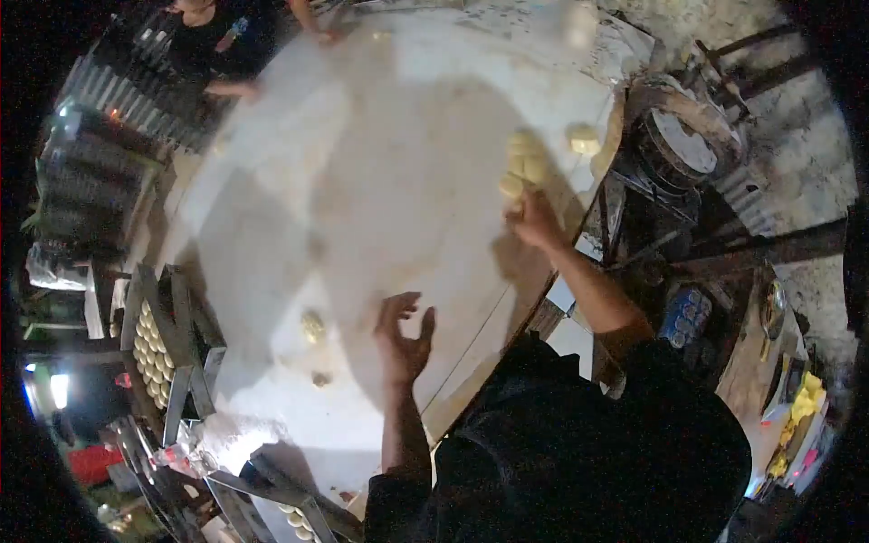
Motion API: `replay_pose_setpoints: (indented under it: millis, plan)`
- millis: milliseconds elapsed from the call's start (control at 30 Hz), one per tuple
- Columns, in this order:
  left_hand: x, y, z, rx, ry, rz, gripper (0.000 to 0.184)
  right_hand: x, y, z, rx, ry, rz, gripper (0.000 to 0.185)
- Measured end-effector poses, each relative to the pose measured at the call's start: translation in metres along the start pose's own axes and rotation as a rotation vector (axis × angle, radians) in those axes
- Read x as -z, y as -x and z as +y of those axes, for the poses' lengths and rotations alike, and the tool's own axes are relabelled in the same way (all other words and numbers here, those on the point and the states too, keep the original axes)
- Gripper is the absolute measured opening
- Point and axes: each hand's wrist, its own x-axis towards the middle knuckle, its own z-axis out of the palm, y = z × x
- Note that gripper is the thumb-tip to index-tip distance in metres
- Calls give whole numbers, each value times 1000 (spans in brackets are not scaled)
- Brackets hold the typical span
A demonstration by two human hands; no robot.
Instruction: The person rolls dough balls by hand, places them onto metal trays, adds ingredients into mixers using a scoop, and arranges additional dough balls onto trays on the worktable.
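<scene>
My left hand (405,344) hovers over the pale work table (407,199), fingers and thumb apart, with nothing in it. To its left a small lump of dough (312,328) lies on the surface, and a smaller brownish bit (320,379) is below that. My right hand (536,222) is near the table's right edge, its fingers curled at a pale dough piece (511,186). Several more dough pieces (525,158) sit in a cluster just beyond it. Another group of dough (585,138) rests to the right, apart from the cluster.
At left stands a tray (186,339) with rows of dough balls (152,357); another tray (262,502) is at the bottom. A person in dark clothing (213,41) is across the table, with a hand (233,89) at its edge. A round drum-like container (679,145) stands right.
</scene>
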Motion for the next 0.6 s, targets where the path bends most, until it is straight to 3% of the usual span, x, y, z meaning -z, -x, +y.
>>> replay_pose_setpoints:
  millis: [67, 133, 200, 267, 300, 333, 400, 533, 567, 600]
  plan:
    - [-30, -3, -4, 18, 42, -77, 34, 9, 30, -44, 170, 66, -69, 40]
    - [-46, 1, -4, 172, 81, -34, 50, 14, 56, -88, 35, -442, -426, 40]
    - [-49, 12, -21, 234, 117, 6, 58, 7, 83, -131, -25, -1048, -469, 35]
    - [-37, 10, -19, 426, 623, 58, 52, -14, 91, -147, 75, -1052, -459, 39]
    - [-27, 6, -9, 445, 467, 128, 43, -14, 92, -161, 123, -1077, -370, 35]
    - [-19, 11, -20, 433, 341, 197, 37, -20, 91, -165, 131, -1096, -424, 35]
    - [-5, 17, -29, 374, 358, 368, 30, -30, 80, -164, 60, -1045, -390, 29]
    - [28, 74, -61, 520, 352, 745, 28, -20, 46, -165, -80, -1028, -18, 27]
    - [33, 101, -78, 494, 291, 802, 27, -22, 41, -154, -121, -1111, -36, 26]
    - [35, 124, -81, 453, 187, 784, 25, -13, 45, -141, -96, -969, -183, 26]
